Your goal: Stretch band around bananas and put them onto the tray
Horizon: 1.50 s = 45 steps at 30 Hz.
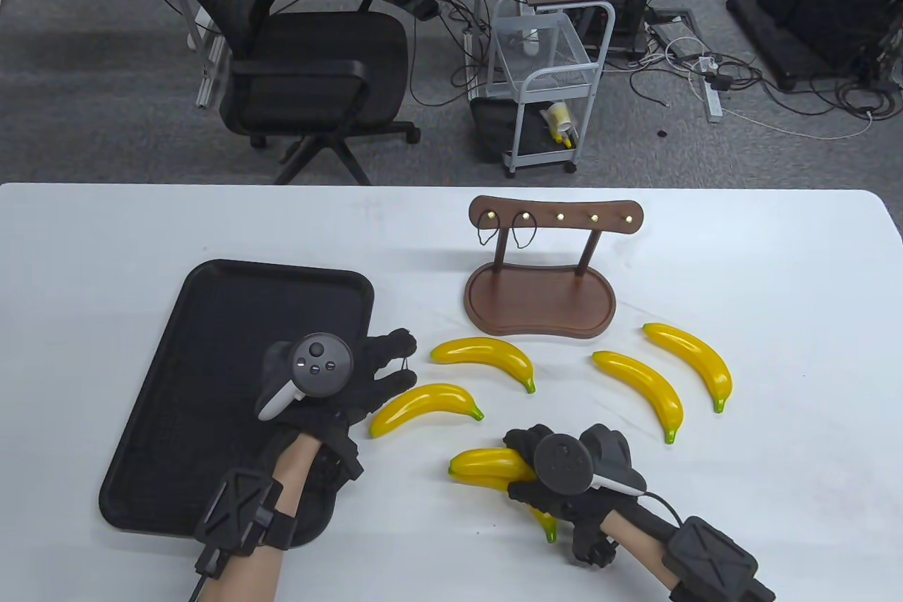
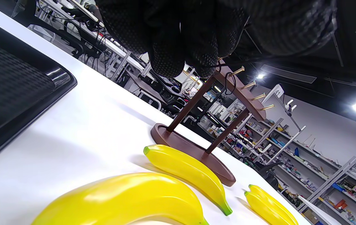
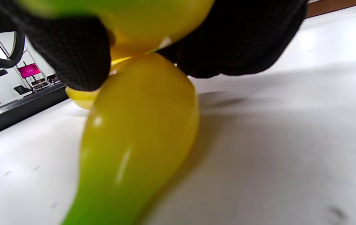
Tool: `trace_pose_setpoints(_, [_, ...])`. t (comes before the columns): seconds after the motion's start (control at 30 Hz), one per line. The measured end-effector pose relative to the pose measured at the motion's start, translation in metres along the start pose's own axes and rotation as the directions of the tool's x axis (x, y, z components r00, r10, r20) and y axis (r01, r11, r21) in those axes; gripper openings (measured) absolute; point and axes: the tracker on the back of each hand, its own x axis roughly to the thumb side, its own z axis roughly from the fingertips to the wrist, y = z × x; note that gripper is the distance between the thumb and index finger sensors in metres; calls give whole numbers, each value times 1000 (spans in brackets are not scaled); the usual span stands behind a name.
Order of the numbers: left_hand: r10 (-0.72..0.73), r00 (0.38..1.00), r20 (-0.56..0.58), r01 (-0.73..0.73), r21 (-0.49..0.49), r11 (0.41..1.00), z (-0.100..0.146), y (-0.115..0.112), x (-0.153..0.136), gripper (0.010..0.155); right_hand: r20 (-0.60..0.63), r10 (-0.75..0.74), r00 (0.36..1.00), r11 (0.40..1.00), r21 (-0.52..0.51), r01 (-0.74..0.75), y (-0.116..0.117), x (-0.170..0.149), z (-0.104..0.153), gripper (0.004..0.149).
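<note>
White worktop (image 1: 776,263), wooden peg stand (image 1: 543,277) as landmark. Black tray (image 1: 211,320) left of stand. Left hand (image 1: 338,383) at tray's right edge, fingers (image 1: 395,348) pinching a thin dark band (image 1: 408,365). Four loose bananas (image 1: 487,356) just in front of stand. Right hand (image 1: 564,482) farther in front of stand, gripping two bananas (image 1: 487,468) together. Two bands (image 1: 523,228) hang on stand's pegs.

The black rectangular plastic tray (image 1: 211,320) lies under the left hand (image 1: 353,376); four loose yellow plastic bananas (image 1: 483,355) lie between that hand and the brown wooden peg stand (image 1: 543,298) beyond.
</note>
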Motion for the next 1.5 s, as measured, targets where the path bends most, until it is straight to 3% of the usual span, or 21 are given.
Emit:
trace_pose_setpoints(1.03, [-1,1000,9,1,7,1000,0,2,-1,65,15,197,980,979,-51,-196,5,17,-4,72])
trace_pose_setpoints(1.23, [10,1000,15,-10,10,1000,0,2,-1,65,-18,158,987,986,-44,-158,-4,6,-8,71])
trace_pose_setpoints(1.5, [22,999,39,-21,-12,1000,-2,-1,6,65,-44,100,994,991,-86,-103,-35,-5,-19,70])
